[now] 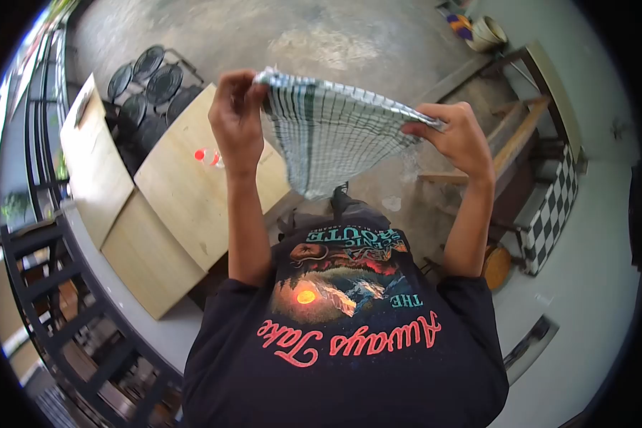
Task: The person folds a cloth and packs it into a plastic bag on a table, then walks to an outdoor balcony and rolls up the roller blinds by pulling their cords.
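A checked cloth (335, 132), white with green and dark lines, hangs stretched out between my two hands in front of my chest. My left hand (237, 121) pinches its upper left corner, fingers closed on the fabric. At the other upper corner, my right hand (455, 139) grips the edge between thumb and fingers. The cloth's top edge slopes down toward the right. Its lower part drapes freely to a point above my dark printed T-shirt (349, 314).
Left of me are light wooden tables (185, 178) with a red-labelled bottle (208, 157) lying on one. Several black round stools (162, 84) stand behind them. A wooden frame (513, 143) and a checkered black-and-white panel (553, 210) are at right. A bucket (486, 33) sits at the far wall.
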`<state>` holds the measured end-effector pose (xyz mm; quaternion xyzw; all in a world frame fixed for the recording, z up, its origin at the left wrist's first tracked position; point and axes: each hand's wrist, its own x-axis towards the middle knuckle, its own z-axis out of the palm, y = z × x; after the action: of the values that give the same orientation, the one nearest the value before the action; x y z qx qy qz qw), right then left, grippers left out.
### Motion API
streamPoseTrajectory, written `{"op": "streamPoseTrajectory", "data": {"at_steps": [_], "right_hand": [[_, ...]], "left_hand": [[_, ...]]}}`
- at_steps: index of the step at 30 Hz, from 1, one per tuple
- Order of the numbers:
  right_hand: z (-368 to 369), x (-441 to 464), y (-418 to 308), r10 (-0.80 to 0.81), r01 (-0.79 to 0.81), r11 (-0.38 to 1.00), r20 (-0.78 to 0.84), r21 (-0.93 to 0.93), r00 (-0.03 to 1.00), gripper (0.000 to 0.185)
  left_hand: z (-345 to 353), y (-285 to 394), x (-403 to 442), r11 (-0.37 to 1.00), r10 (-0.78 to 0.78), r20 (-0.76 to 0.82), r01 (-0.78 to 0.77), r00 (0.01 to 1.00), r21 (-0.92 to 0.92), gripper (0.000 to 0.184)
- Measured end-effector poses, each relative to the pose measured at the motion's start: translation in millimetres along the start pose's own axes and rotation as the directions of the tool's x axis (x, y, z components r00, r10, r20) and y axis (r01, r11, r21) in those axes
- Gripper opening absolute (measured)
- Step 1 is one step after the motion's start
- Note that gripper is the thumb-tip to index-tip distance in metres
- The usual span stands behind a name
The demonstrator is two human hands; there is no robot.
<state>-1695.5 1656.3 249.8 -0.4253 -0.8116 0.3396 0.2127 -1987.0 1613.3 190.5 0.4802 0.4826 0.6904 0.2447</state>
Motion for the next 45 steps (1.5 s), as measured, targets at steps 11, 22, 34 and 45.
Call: {"op": "streamPoseTrajectory", "data": {"at_steps": [11,22,34,45], "right_hand": [[135,50,-42,-0.321,0.309,0.942,0.611,0.128,0.724,0.019],[423,200,-144,-0.404,0.583,0.788,0.546,-0.200,0.733,0.017],[408,211,-231,-0.599,0.628,0.777,0.261,-0.035,0.757,0.022],[478,56,-65,-0.545,0.619,0.785,0.458,-0.015,0.702,0.015]], "left_hand": [[-156,30,-209,0.840,-0.484,-0.153,0.506,0.862,0.194,0.021],[-419,-100,-188,0.772,-0.268,-0.528,0.507,0.806,0.383,0.014],[-460,9,-126,0.731,0.037,-0.456,0.287,0.889,0.619,0.012],[-379,-65,-335,0.579,-0.307,-0.390,0.495,0.868,0.647,0.015]]}}
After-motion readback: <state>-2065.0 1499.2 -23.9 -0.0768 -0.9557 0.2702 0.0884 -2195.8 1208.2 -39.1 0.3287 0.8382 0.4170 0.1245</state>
